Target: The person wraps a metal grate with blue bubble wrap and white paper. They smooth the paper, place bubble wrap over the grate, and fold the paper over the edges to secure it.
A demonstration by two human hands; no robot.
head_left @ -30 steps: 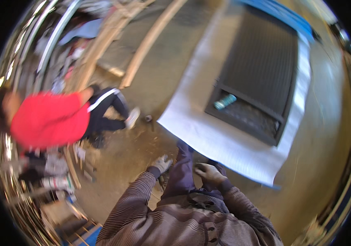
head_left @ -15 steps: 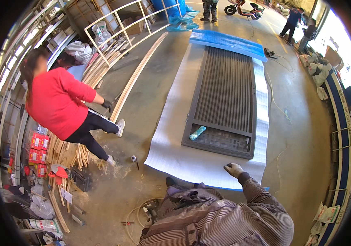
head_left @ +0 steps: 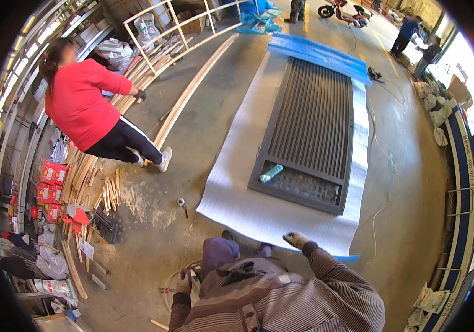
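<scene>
My right hand (head_left: pixel 296 240), in a pale work glove, hovers near the close edge of a white foam sheet (head_left: pixel 237 191). Its fingers are curled; whatever they may hold is hidden. On the sheet lies a dark grey slatted metal door panel (head_left: pixel 310 113), with a clear-and-teal wrapped packet (head_left: pixel 270 173) across its near corner. Blue film (head_left: pixel 322 58) covers the far end of the sheet. Low at my left side is my gloved left hand (head_left: pixel 183 283), beside a coiled hose (head_left: pixel 169 296) and red-handled pliers (head_left: pixel 165 290). Its fingers are too small and blurred to read.
A person in a red top (head_left: pixel 87 105) stands at left among long wooden strips (head_left: pixel 195 86) and a white metal frame (head_left: pixel 184 41). A small white-and-black tool (head_left: pixel 182 206) lies on the floor. A thin cable (head_left: pixel 382 149) runs along the right; a scooter (head_left: pixel 345 14) stands far off.
My right hand has moved left and slightly nearer to me. My left hand has come into view at my side. The person in red has straightened slightly and raised a gloved hand.
</scene>
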